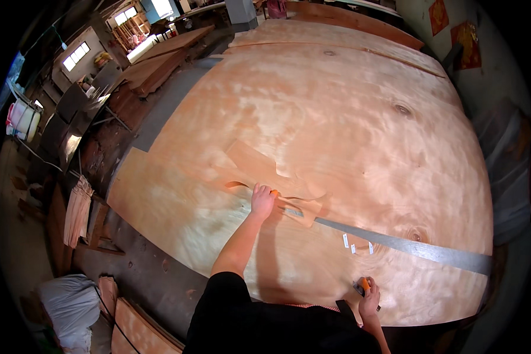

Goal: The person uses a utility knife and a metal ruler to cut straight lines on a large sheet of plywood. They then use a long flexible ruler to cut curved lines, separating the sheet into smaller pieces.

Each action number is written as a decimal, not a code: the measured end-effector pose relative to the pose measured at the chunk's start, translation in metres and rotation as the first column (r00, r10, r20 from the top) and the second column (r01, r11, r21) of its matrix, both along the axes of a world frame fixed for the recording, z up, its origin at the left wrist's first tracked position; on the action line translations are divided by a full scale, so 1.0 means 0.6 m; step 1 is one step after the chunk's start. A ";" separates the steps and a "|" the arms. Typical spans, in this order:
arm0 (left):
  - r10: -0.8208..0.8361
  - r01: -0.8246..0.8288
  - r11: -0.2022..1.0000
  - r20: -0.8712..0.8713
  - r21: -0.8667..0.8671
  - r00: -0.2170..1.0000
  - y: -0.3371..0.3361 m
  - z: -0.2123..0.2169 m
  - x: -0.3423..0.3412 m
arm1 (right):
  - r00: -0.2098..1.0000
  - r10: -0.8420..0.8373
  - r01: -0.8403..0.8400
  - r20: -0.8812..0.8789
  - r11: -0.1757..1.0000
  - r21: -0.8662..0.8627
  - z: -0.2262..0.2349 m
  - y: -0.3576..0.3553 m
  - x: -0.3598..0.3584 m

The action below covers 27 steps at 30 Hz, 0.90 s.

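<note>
Wood sheet, pale and thin, spread to both sides of the grey strip; ruler or gap, cannot tell. Left grip rests at the strip's left end, fingertips at a small orange piece; whether closed on it, unclear. Right grip wrapped around an orange-and-dark tool, near side of strip. Loose wood scraps and curled slivers about the strip's left end.

Risks, as judged: thin wood could split along the grain if pressed or dragged hard; a loose scrap under the left grip could slide; should the tool carry a blade, a slip could score the sheet.

Writing: white tags just on the strip's near side, marks too small to read; red wall hangings far beyond the strip, nothing legible. No brand readable.
</note>
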<state>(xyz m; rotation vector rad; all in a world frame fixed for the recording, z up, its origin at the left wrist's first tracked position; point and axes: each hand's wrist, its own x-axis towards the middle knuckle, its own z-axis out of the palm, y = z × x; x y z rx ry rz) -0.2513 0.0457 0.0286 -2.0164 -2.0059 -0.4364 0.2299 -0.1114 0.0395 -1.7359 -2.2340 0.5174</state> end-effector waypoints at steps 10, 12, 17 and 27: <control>-0.136 0.097 0.965 0.153 0.242 0.979 -0.190 0.159 0.099 | 0.993 0.038 -0.046 0.115 0.996 0.070 -0.023 -0.016 0.018; -0.126 0.082 0.960 0.151 0.266 0.980 -0.251 0.170 0.119 | 0.991 0.066 -0.080 0.112 0.990 0.120 -0.048 -0.016 0.032; 0.055 -0.082 0.976 0.137 0.203 0.989 -0.415 0.198 0.170 | 0.979 0.168 -0.188 0.114 0.963 0.193 -0.052 -0.012 0.059; 0.442 -0.445 0.895 0.077 0.031 0.894 -0.765 0.240 0.267 | 0.972 0.233 -0.224 -0.014 0.947 0.229 -0.063 -0.025 0.072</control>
